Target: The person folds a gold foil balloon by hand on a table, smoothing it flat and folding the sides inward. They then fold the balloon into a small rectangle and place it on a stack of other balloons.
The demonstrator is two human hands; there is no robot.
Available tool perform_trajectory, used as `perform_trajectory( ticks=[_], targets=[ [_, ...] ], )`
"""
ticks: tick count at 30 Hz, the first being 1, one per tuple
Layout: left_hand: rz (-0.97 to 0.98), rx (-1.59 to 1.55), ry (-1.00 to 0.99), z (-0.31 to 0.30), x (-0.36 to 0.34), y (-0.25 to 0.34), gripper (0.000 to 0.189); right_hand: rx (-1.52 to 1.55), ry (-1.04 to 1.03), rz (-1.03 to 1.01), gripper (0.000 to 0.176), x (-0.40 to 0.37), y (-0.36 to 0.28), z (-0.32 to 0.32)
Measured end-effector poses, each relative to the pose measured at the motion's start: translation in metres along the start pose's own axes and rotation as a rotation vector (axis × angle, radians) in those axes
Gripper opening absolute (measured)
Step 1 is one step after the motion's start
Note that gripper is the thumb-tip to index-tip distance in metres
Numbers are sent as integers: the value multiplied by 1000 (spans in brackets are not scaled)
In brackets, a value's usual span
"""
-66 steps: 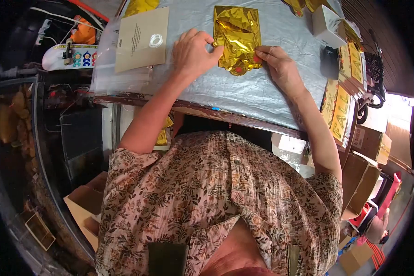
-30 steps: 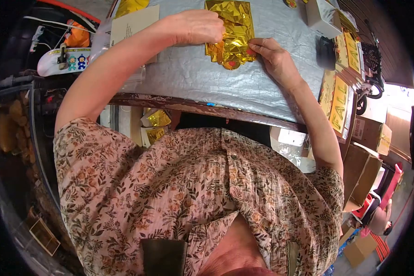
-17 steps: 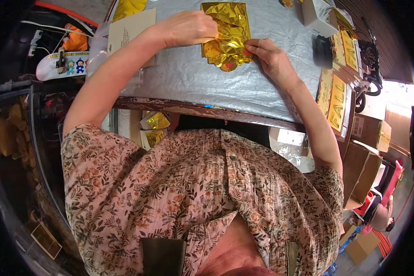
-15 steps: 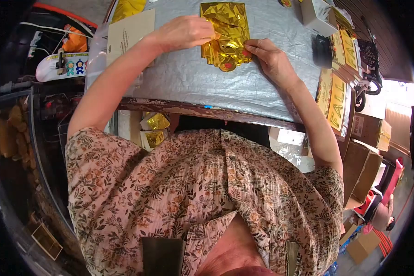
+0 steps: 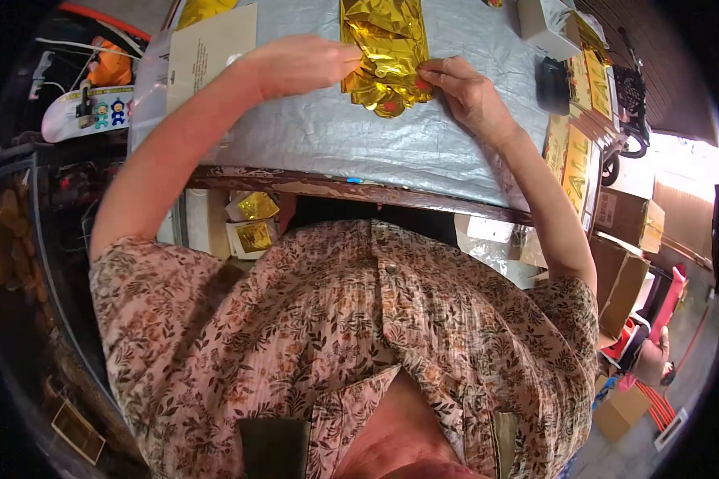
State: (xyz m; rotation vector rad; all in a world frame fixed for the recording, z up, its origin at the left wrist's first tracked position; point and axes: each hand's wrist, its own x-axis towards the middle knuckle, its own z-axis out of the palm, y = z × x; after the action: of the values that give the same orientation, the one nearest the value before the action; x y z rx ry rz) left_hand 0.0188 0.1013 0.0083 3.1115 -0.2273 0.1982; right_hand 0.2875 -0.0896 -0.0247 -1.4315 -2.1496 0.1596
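Note:
A crinkled gold foil piece (image 5: 387,40), folded flat with a scalloped near end and red spots, lies on the table. My left hand (image 5: 307,65) is closed at its left edge, the fingertips pinched together on the foil. On the opposite side, my right hand (image 5: 470,94) pinches the right edge by a red spot, thumb and forefinger together. A small ring-shaped detail shows on the foil between both hands.
Silvery sheeting (image 5: 295,132) covers the table. A printed card (image 5: 213,56) lies left, near more gold foil (image 5: 204,11). To the right stand a white box (image 5: 547,30), a black cylindrical object (image 5: 553,85) and yellow-printed boxes (image 5: 577,164). Another person (image 5: 651,359) is at lower right.
The whole view has shifted slightly. My left hand has come a little nearer my body along the foil's left edge. My right hand keeps its pinch at the right edge.

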Motion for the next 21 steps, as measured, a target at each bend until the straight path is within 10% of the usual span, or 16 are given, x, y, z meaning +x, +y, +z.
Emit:
perform_trajectory(
  ticks=[2, 21],
  targets=[
    [-98, 48, -349, -13, 18, 8, 16, -10, -1, -8, 34, 0, 2, 1],
    [36, 47, -63, -14, 3, 8, 9, -32, 13, -103, 41, 8, 14, -4]
  ],
)
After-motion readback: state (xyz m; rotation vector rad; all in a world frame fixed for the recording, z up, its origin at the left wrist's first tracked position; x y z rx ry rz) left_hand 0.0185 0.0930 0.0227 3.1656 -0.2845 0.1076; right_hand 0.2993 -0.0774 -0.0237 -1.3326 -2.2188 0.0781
